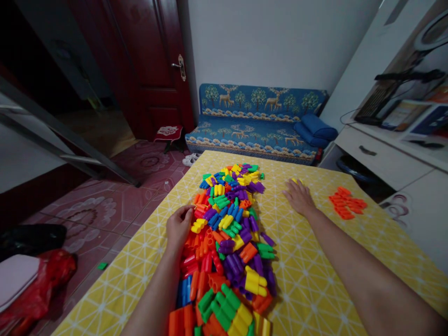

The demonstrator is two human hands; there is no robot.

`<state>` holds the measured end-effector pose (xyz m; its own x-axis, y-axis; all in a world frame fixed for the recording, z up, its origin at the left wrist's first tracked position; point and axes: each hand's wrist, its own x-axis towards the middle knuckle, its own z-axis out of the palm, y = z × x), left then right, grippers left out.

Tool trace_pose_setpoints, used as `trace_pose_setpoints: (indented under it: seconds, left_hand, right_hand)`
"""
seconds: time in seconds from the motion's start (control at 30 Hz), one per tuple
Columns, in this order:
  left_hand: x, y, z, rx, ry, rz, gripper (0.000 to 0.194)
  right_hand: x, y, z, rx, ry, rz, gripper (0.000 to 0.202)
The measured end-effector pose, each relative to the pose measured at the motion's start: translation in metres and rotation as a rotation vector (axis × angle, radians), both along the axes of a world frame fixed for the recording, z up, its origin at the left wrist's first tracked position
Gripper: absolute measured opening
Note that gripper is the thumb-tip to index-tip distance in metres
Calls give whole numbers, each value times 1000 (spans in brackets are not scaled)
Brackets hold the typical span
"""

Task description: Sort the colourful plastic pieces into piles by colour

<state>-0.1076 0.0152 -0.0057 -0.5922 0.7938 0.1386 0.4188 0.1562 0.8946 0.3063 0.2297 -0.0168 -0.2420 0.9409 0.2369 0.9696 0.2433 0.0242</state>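
A long heap of colourful plastic bullet-shaped building blocks (224,219) runs down the yellow patterned tablecloth. At its left edge is my left hand (179,227), with fingers curled and the thumb near the fingertips; what they pinch, if anything, is too small to make out. A yellow block (199,226) lies just beside that hand. Right of the heap, my right hand (299,197) rests palm down with its fingers stretched out. Bits of yellow block (297,180) show at its fingertips, mostly hidden by the hand. Farther right lies a separate group of orange blocks (346,202).
The table (308,280) reaches toward a blue patterned sofa (252,126). A white cabinet (385,158) stands at the right. On the floor to the left are a red bag (58,270), a green block (102,266) and a metal ladder-like frame (80,140). A small stool (168,132) stands by the door.
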Motion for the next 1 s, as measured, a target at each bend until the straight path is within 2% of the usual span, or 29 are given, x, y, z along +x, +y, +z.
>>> trace_pose_setpoints:
  seconds: [0.13,0.23,0.33,0.4,0.43,0.5,0.6,0.7,0.8,0.9,1.0]
  left_hand:
    - [0,0,0,-12,-4,-7,38]
    - [-1,1,-2,-13,1,-4,39]
    - [-1,1,-3,-22,8,3,39]
    - [-1,1,-3,-13,7,-2,39]
    - [-1,1,-2,-8,5,-4,39]
    - [1,0,0,-1,2,-4,39]
    - [2,0,2,-15,4,2,39]
    - [1,1,2,-25,16,7,38]
    - [1,2,1,-23,41,19,38]
    - [2,2,2,-24,64,29,38]
    - [3,2,3,-31,70,22,37]
  right_hand:
    - [-5,-2,7,58,0,23,56]
    - [-8,-12,14,263,58,18,54]
    - [-1,-21,16,366,142,-178,48]
    - [4,-25,16,304,148,-295,53]
    - [6,-26,16,263,136,-308,56]
    - [7,-29,16,208,109,-252,54]
    - [1,-36,17,176,80,-140,39]
    - [-7,-50,14,160,71,-118,32]
    - [-13,-71,7,132,71,-120,40]
    - [-22,-100,-1,28,104,-112,51]
    - [-36,-135,-2,-75,252,-124,56]
